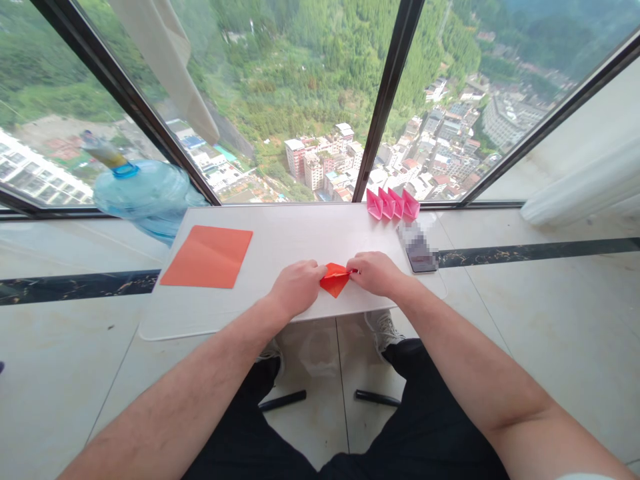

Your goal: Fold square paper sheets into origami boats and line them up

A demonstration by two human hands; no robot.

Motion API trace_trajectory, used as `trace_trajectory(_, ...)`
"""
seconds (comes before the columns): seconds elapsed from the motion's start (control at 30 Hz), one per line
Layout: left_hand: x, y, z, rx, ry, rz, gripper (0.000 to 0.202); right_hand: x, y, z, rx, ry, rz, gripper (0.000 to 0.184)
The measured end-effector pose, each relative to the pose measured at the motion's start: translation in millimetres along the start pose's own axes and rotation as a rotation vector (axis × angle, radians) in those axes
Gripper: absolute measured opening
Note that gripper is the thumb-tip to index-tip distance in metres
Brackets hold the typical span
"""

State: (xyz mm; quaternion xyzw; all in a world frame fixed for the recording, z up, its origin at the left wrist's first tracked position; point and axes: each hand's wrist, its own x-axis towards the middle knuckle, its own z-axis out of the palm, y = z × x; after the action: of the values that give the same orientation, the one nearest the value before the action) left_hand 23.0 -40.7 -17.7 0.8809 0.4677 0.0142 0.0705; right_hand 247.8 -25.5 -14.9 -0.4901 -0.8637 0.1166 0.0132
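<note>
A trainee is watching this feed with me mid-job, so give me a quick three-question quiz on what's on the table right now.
1. True or false: the left hand and the right hand both grip the folded red paper.
2. How many pink folded pieces stand in the row at the far edge of the table? A) two B) four C) six
3. Fill in: the flat orange sheet lies to the ___ of the hands.

Key: 1 true; 2 B; 3 left.
</note>
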Motion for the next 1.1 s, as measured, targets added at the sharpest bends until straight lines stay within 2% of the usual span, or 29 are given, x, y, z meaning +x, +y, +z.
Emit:
trace_trajectory(0.4, -12.2, 15.3, -3.8, 0.066, -0.021, -0.031, 0.027, -7.4, -14.5, -2.4, -0.131, -0.073, 0.018, 0.028)
trace_trajectory(0.53, -10.0, 13.4, 1.0, 0.032, -0.009, -0.037, 0.029, -7.5, -9.1, 1.4, -0.053, -0.04, 0.059, 0.022)
trace_trajectory(0.73, -4.4, 7.6, -0.7, -0.099, -0.001, -0.121, 0.028, -1.1, -4.2, 2.1, 0.098, -0.041, 0.123, 0.014)
trace_trajectory(0.87, 0.7, 3.6, -3.3, -0.178, 0.006, -0.185, 0.026, 0.2, -4.3, 0.4, 0.161, -0.053, 0.152, 0.014)
trace_trajectory(1.1, 7.8, 0.6, -1.3, -0.192, -0.015, -0.269, 0.025, 4.2, -3.9, 0.2, 0.191, -0.089, 0.233, 0.019)
